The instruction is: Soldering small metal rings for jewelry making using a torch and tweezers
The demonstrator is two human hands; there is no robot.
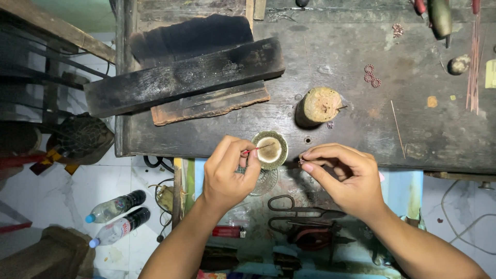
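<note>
Pinching thin stick [257, 150] over small dish [269, 150], right hand [343, 173] item hidden

Charred wooden blocks [186, 72] are stacked at the back left of a dark workbench [336, 46], a short wooden stump [320, 106] is stood near its front edge, small copper rings [371, 75] are scattered beyond it, scissors [299, 212] are laid below, and two plastic bottles [118, 217] are left on the floor.

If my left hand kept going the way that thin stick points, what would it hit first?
The left hand pinches a thin stick aimed rightward at the small round dish. The dish's pale contents come first; the tip seems already over them, though height above is unclear.
</note>
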